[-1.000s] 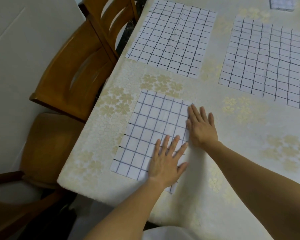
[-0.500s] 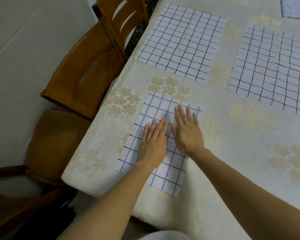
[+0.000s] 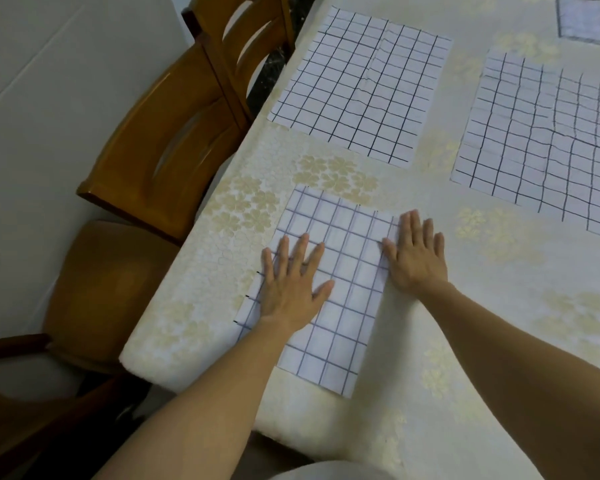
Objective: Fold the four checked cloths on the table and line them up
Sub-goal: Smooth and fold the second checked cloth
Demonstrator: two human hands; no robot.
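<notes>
Pressing flat on the folded cloth [image 3: 347, 237] — left hand [image 3: 291, 289], right hand [image 3: 414, 261]; both grips released

One head-worn view looks steeply down, close over the table's [image 3: 326, 431] near-left corner.

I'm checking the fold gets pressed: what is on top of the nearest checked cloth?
On the nearest cloth lie two flat hands: left hand at its left edge, right hand at its right edge. Cloth beneath the palms is hidden.

cloths [image 3: 329, 271]: white, dark checks (grid) | tablecloth [image 3: 243, 209]: cream, floral | chairs [image 3: 167, 140]: brown
</notes>
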